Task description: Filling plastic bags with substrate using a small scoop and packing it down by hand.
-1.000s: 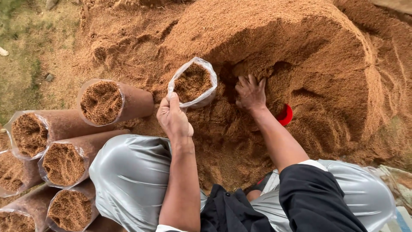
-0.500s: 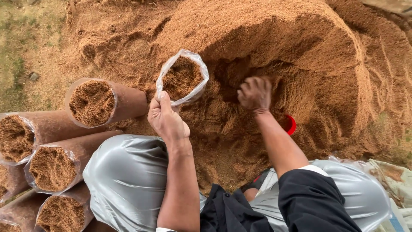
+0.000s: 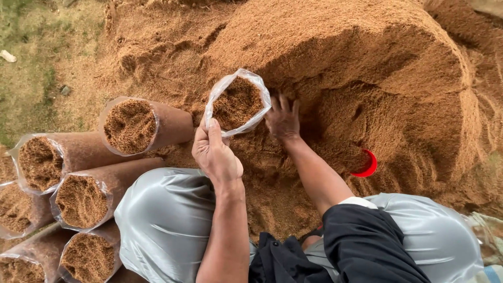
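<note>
My left hand (image 3: 214, 153) grips the near rim of a clear plastic bag (image 3: 255, 86) whose mouth faces up, filled with brown sawdust-like material. My right hand (image 3: 283, 118) lies just right of the bag, fingers spread and dusted, pressed against the big brown sawdust pile (image 3: 361, 68). A red round object (image 3: 368, 166) is half buried in the pile to the right of my right forearm.
Several filled plastic bags lie on their sides at the left, open ends toward me, such as one (image 3: 137, 124) and another (image 3: 84, 199). My knees in shiny grey cloth (image 3: 167, 220) are at the bottom. Grass (image 3: 26, 68) shows at the far left.
My right hand moved left from the hollow in the pile to beside the bag. My left hand has held the bag's rim throughout.
</note>
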